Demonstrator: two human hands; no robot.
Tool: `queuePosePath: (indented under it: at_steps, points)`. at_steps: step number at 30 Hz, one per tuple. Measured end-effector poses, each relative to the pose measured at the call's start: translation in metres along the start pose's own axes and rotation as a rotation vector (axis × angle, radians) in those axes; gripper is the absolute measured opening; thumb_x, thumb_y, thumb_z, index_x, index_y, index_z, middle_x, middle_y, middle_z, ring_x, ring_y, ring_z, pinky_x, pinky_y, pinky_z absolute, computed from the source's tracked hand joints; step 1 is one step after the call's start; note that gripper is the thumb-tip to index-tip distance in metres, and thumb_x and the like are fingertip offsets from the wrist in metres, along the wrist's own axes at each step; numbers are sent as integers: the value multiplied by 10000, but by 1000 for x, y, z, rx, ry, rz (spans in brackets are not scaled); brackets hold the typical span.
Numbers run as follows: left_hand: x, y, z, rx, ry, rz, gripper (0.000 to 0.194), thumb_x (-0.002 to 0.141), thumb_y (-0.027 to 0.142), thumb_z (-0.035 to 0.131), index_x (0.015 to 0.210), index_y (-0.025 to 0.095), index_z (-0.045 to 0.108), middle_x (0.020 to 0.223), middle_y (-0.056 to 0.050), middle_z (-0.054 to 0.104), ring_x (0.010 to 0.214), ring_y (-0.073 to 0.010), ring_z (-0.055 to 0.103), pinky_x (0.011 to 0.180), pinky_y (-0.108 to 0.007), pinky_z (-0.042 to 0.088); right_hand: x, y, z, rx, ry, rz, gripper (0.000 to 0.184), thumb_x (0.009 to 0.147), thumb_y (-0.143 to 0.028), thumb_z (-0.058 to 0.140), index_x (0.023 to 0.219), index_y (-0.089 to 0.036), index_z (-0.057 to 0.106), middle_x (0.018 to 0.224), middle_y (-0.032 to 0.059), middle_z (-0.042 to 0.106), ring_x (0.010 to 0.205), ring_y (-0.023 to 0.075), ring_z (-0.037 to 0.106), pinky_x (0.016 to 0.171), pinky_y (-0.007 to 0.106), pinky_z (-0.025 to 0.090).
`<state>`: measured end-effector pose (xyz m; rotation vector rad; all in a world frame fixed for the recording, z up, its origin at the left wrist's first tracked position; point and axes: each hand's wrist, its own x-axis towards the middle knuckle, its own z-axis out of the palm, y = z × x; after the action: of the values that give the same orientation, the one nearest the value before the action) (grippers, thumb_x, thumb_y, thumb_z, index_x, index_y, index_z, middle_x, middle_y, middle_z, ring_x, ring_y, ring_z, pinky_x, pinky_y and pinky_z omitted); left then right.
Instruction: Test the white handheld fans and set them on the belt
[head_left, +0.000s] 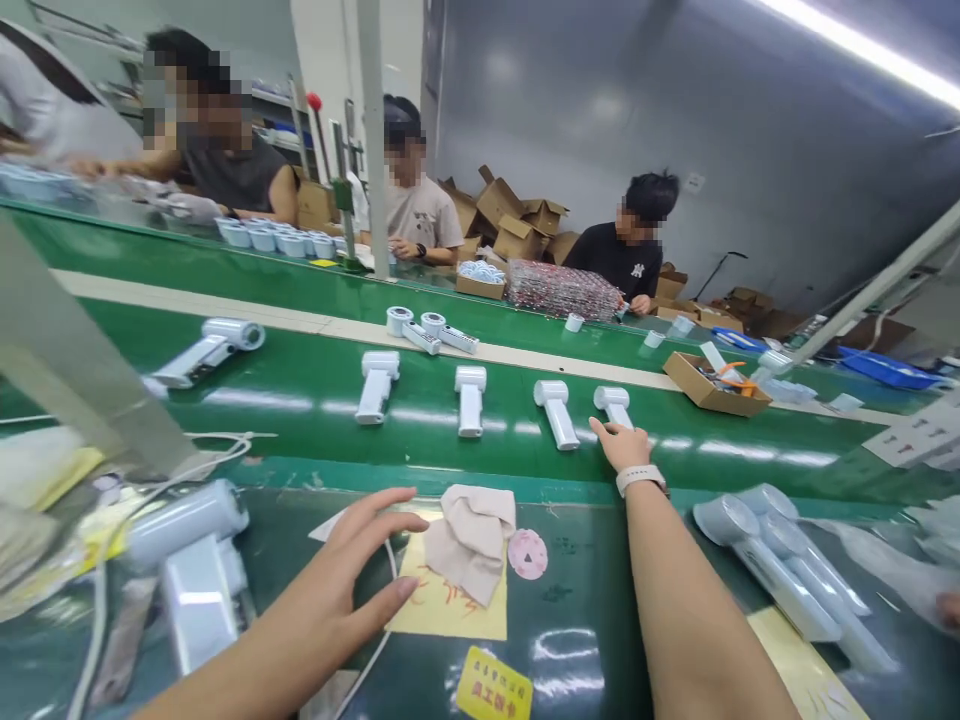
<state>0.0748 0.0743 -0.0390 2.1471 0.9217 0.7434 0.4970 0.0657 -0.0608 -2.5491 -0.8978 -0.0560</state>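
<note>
My right hand (626,445) rests open on the green conveyor belt (420,450), its fingertips just below a white handheld hair dryer (613,406) without clearly gripping it. Several more such dryers lie in a row to its left. My left hand (360,565) is open and empty over the green bench, beside a crumpled beige cloth (471,542) on a yellow paper sheet (442,610). Farther left lies a larger white dryer (187,525) with a white cord. Wrapped pale units (780,560) lie in a heap to my right.
Several co-workers stand beyond the belt, near stacked cardboard boxes (517,225). An open box with orange-handled tools (712,385) sits on the belt. A grey post (75,340) crosses the left side, and a blue tray (885,368) lies at far right.
</note>
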Motion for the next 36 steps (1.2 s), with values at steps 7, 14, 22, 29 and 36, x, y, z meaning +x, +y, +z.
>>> queuePosePath:
  at_steps: [7,14,22,29,36]
  points:
    - [-1,8,3,-33,-94,50,281,864,316,608,1138,302,666,1457,-86,537,1383,-319,491,1135,-582,432,-58,-61,10,51,-20,-46,337,881,-381,666,1077,-116,734,1148,197,692,1170,372,604,980,544,473]
    - [4,20,4,-694,-93,-57,580,875,635,596,1301,241,576,1500,-167,520,1424,-346,459,1197,-585,342,-160,-110,-40,249,-49,-427,537,811,-491,617,1224,-166,727,1285,177,620,1236,374,570,1026,484,472]
    - [29,-1,-12,-1518,261,-376,604,711,731,741,865,151,671,800,-80,734,795,-226,716,783,-356,594,-249,-169,-34,560,-261,-792,324,877,-494,639,855,-204,779,1419,170,585,1326,373,527,1075,551,441]
    - [36,-5,-31,-1566,358,-360,577,628,687,826,802,153,697,728,-54,733,626,-177,668,616,-292,553,-243,-168,2,506,-310,-642,136,838,-166,646,709,-194,611,1176,230,700,1345,420,494,1151,609,310]
    - [36,-13,-42,-1585,233,-248,742,480,837,782,772,159,709,867,-128,780,828,-287,738,729,-368,578,-264,-162,-11,605,-673,-665,106,928,-264,515,945,-204,601,693,40,696,716,244,684,723,417,543]
